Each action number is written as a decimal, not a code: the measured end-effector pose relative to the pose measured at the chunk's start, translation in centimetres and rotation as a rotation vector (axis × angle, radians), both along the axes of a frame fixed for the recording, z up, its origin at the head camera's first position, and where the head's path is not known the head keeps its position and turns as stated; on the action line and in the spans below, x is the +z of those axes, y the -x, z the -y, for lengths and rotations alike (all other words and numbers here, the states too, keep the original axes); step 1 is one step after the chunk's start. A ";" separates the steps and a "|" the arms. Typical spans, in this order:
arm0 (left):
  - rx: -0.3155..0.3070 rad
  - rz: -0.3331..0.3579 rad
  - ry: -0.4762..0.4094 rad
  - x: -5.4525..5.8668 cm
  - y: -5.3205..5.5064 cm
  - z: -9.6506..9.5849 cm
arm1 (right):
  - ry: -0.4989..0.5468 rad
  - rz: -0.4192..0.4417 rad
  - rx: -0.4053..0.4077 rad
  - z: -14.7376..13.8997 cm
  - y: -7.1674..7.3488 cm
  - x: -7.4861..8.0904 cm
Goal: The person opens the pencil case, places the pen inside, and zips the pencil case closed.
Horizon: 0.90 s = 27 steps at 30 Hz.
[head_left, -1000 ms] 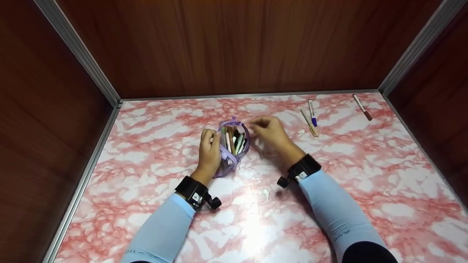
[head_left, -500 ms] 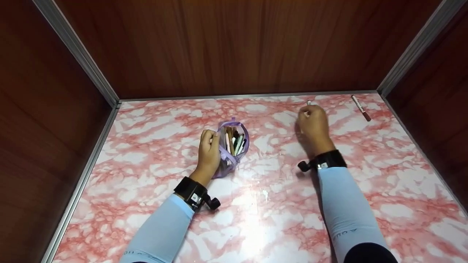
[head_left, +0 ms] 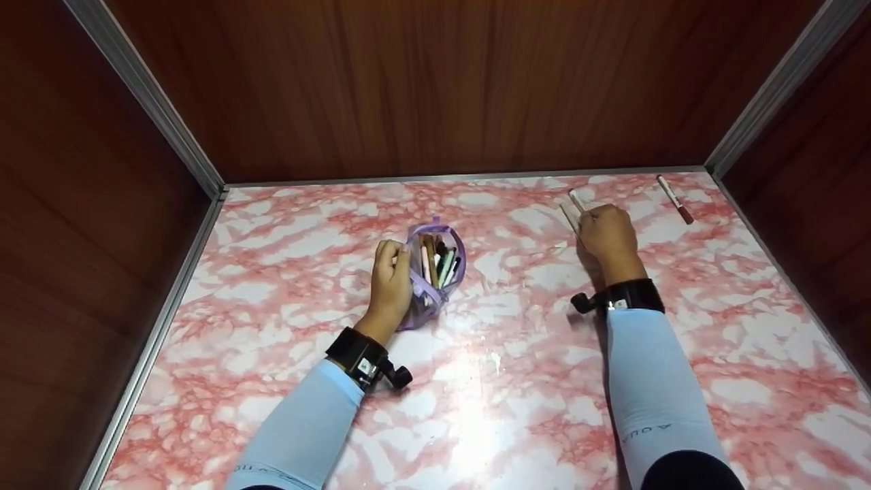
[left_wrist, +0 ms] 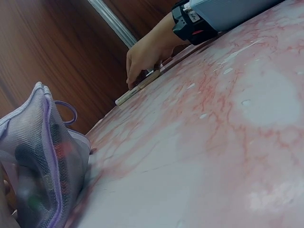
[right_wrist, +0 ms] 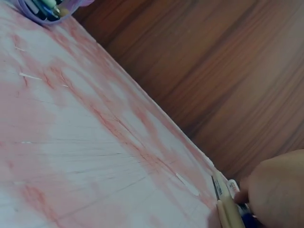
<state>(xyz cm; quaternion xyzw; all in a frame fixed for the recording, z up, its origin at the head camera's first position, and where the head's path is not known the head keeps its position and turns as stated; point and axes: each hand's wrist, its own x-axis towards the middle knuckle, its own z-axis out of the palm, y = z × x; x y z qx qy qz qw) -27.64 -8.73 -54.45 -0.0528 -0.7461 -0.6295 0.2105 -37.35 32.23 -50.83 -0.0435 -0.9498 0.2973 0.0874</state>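
My left hand (head_left: 390, 282) grips the near-left side of a lavender mesh pencil pouch (left_wrist: 53, 156), its mouth gaping toward me. Several markers and pens (head_left: 430, 262) stand inside, some with brown, green or black ends. Over at the right, my right hand (head_left: 610, 238) pinches a white marker with a blue cap (right_wrist: 247, 219), whose white end pokes out past the fingers. Right beside it on the table lies a marker with a tan cap (right_wrist: 230, 211), partly covered by the hand in the head view.
A brown-capped marker (head_left: 674, 199) lies alone at the far right of the table. The red-and-white marbled tabletop (head_left: 306, 272) is bounded by dark wood panels (head_left: 435, 88) with metal edging at the back and sides.
My right hand has gone from beside the pouch to the two markers at the right and taken hold of the blue-capped one, which has turned slightly. My left hand stays on the pouch.
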 end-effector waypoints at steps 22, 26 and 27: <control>0.001 -0.004 0.014 -0.3 0.2 0.0 | 0.010 0.185 -0.125 -2.1 -0.5 0.8; 0.003 -0.011 0.020 -0.4 0.3 0.0 | 0.004 0.191 -0.111 -2.0 -0.6 0.9; 0.004 -0.012 0.021 -0.3 0.2 0.0 | 0.001 0.185 -0.108 -2.0 -0.6 0.9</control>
